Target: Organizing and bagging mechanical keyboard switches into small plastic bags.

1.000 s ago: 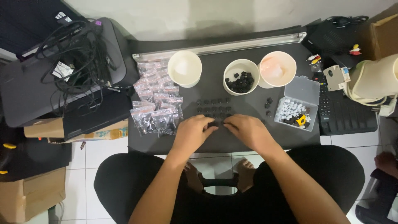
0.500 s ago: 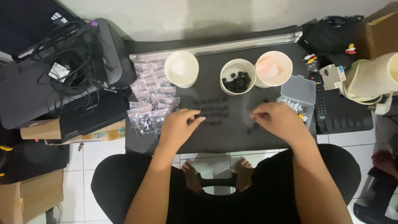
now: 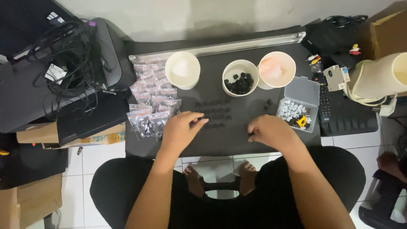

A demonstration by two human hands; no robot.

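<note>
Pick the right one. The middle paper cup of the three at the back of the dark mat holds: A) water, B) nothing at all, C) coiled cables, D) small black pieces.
D: the middle cup shows a heap of small black pieces inside, like the black pieces laid in rows on the dark mat ahead of the left hand and right hand.

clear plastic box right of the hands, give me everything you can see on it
The box is small, rectangular and of clear plastic, open on the dark table, with its lid folded back toward the cups. Its tray holds a heap of small white pieces, some dark ones and one yellow piece. It lies flat, between the pale cup and a black keyboard. The right hand lies close beside it; whether they touch is unclear.
</note>
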